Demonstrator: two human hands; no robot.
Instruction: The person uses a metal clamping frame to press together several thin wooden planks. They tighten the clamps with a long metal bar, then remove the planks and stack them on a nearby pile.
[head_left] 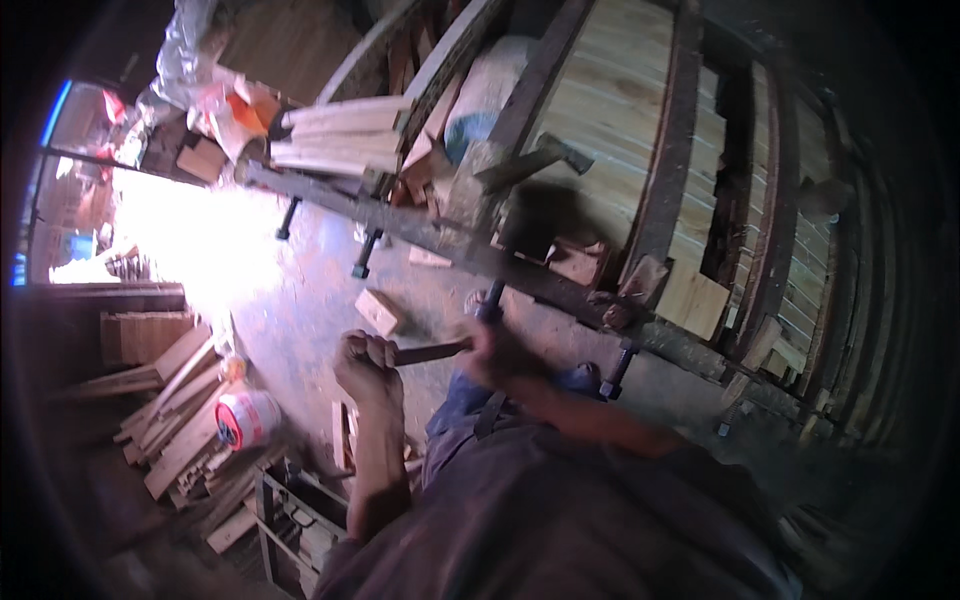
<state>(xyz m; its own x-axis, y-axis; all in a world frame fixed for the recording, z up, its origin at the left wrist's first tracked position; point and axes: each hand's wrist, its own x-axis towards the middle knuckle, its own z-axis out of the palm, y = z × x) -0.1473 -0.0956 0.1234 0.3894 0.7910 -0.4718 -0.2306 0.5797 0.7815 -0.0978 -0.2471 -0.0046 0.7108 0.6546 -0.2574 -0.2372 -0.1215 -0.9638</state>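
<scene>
A short, dark brown bar (432, 352) runs level in front of my body. My left hand (364, 365) is closed in a fist round its left end. At the other end my right hand (498, 356) is blurred, closed about the bar just below a dark bolt (490, 303) that sticks out of a long metal clamp beam (420, 232). The right fingers hide how bar and bolt meet. More bolts (367, 254) jut from the same beam. Beyond it, pale wooden boards (610, 100) lie side by side between dark bars. A hammer-like tool (537, 165) rests on the frame.
A loose wood block (377, 311) lies on the floor (300, 330) ahead of my left hand. Scrap boards (185, 395) and a white-and-red bucket (247, 418) are at left, beside a metal frame (290, 515). Stacked slats (340, 135) stand far left of the clamp; bright light washes out the doorway.
</scene>
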